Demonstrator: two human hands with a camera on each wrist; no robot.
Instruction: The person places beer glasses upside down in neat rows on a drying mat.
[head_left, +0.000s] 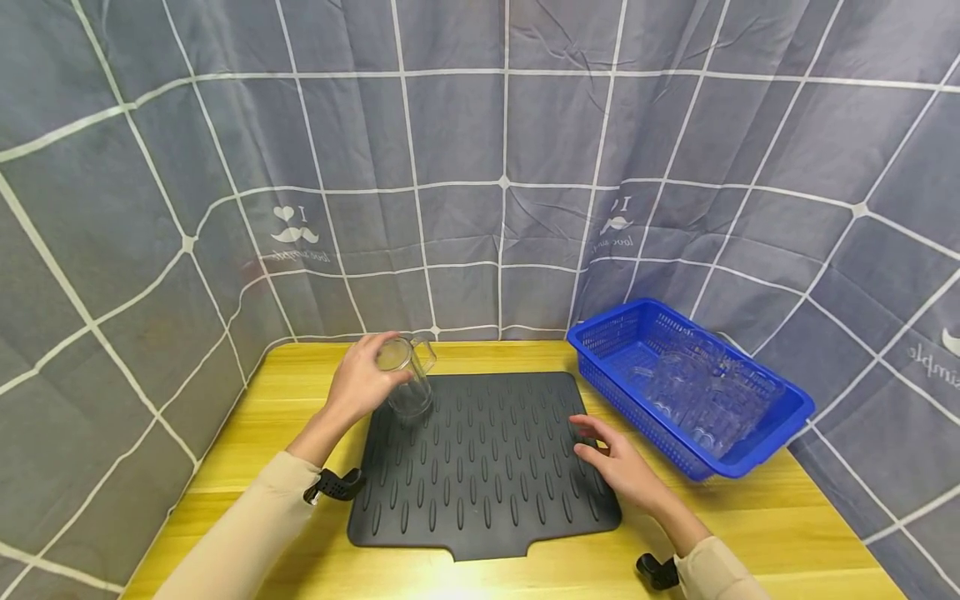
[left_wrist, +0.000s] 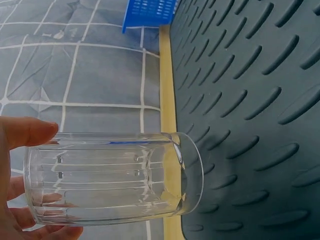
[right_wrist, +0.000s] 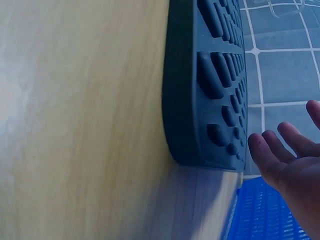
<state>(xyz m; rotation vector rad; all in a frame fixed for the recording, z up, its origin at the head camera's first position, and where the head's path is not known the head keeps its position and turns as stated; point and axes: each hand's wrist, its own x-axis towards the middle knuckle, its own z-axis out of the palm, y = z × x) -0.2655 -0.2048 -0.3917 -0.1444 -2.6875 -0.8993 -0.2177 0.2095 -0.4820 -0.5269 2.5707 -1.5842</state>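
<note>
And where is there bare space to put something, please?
The mat between the left hand's glass mug and the right hand; also the table's far left corner, beside the curtain. The blue basket's nearer end is crowded with glassware.

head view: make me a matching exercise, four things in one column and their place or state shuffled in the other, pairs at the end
Things
1. glass mug
2. blue basket
3. dark mat
4. right hand

Place or state
a. lying flat on the wooden table
b. holding nothing, near the right edge of the ridged surface
c. with clear glassware inside
d. gripped by the left hand

Right pairs: 1-d, 2-c, 3-a, 4-b
</note>
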